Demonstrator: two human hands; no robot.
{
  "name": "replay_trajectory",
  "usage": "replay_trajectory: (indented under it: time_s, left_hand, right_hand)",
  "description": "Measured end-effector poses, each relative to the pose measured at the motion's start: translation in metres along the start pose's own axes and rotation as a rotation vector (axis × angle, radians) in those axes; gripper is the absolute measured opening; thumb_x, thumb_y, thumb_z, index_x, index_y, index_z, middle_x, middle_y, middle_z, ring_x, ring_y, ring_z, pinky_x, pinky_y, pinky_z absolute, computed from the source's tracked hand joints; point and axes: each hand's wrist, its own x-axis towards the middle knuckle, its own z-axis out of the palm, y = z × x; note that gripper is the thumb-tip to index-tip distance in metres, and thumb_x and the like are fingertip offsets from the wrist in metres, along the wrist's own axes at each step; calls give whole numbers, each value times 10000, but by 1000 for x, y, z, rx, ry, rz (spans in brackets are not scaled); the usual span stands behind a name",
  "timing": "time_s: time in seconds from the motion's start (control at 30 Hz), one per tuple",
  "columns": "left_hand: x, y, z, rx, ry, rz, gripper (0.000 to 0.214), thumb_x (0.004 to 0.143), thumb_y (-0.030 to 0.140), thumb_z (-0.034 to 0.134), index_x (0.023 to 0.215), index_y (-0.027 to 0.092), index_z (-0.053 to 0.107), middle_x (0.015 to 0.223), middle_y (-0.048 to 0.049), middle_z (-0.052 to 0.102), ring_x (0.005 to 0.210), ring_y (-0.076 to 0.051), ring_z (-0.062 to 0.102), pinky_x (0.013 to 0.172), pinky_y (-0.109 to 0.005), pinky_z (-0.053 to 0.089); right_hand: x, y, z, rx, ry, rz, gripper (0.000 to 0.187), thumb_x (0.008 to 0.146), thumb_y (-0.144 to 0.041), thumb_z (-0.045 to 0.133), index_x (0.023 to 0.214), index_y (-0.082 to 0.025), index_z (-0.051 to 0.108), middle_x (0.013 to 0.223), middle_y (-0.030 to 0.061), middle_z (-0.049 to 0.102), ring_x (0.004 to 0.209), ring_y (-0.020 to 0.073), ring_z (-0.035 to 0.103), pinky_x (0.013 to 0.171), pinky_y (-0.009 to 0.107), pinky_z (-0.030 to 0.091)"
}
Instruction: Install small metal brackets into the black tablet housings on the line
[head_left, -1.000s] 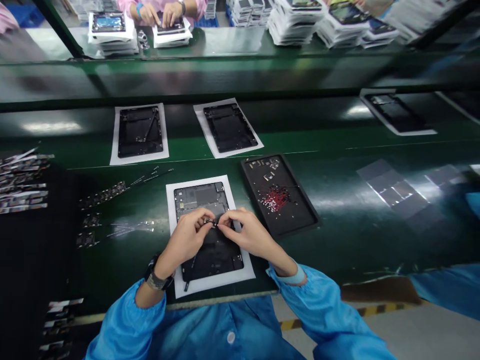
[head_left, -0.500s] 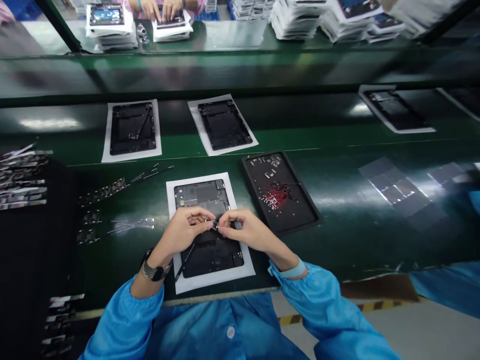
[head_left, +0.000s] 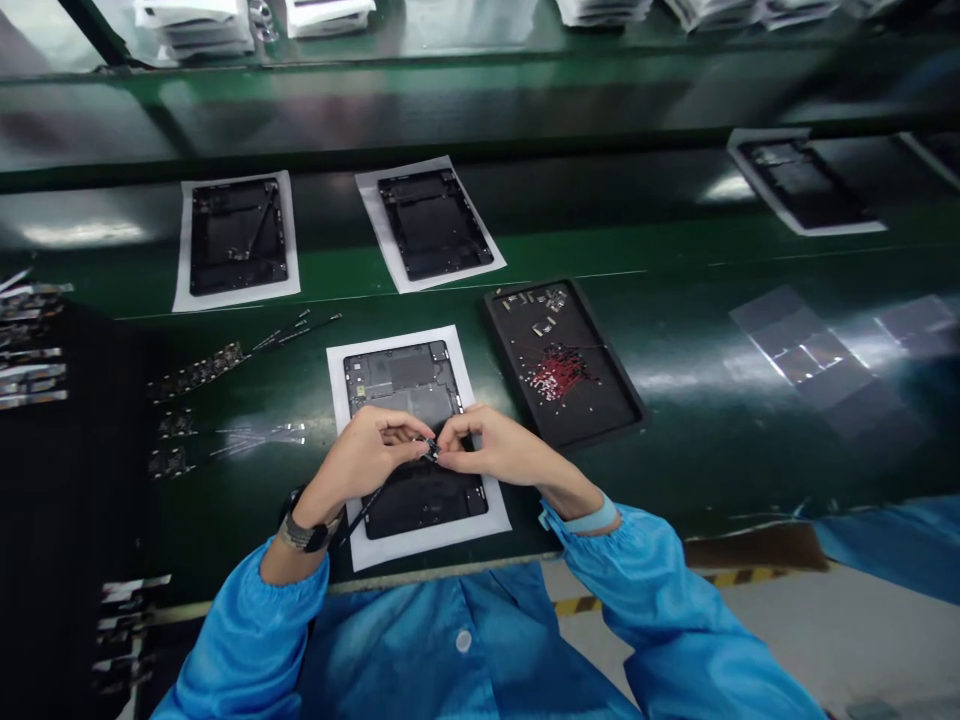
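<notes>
Between the fingertips of both hands is a small circuit board, held over a black tablet housing. My left hand pinches its left side, and a thin black flex cable trails down from beneath that hand. My right hand has its thumb and forefinger closed at the board's right edge. The housing lies on a white sheet in front of me, its middle partly covered by my hands. Fine details of the board are hidden by my fingers.
Right of the housing, a black tray holds red-and-black wires and small metal parts. More housings on sheets lie behind. Boards with flex cables lie to the left. Clear films are at the right.
The view has tipped downward, so the co-worker's hands at the far bench are out of frame. Both my hands keep the small board pinched, with only slight finger movement.
</notes>
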Motion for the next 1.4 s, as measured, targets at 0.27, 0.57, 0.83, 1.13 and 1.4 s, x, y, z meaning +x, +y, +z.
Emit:
replay_trajectory:
  time_s: [0.27,0.57,0.83,1.13,1.4]
  left_hand:
    - [-2,1,0,60,28,25,106,752,197,698,819,144,759,688,-32,716,659,-153,644,630,-246,489]
    - [-2,1,-1,4,46,-36,124,724,211,711,810,133,754,634,-34,693,613,-158,632,598,-257,485]
    - [-2,-2,0,-62,80,-15,148,711,226,735,823,132,752,658,-33,704,632,-156,653,627,-261,502]
    - [0,-4,-4,-86,40,-30,145,707,216,751,823,129,754,633,-33,708,612,-151,652,611,-253,499]
    - [1,-7,-6,-120,-17,-32,161,720,231,752,841,124,754,629,-41,703,616,-158,651,628,-272,503]
  right_hand:
    - [1,-1,2,88,1,71,105,731,-243,659,703,-143,675,560,-20,602,531,102,523,541,223,400]
    - [2,0,3,111,15,91,128,743,-262,652,723,-137,671,563,-10,613,531,105,527,543,228,403]
    - [0,-1,3,143,31,108,150,764,-291,661,735,-144,665,567,-10,621,545,111,557,554,230,417]
    - [1,1,1,176,8,75,169,762,-315,680,747,-147,673,597,-5,638,568,115,566,570,237,432]
    - [1,-1,-4,200,-52,51,165,775,-304,693,762,-139,688,587,-12,626,558,112,559,572,236,436]
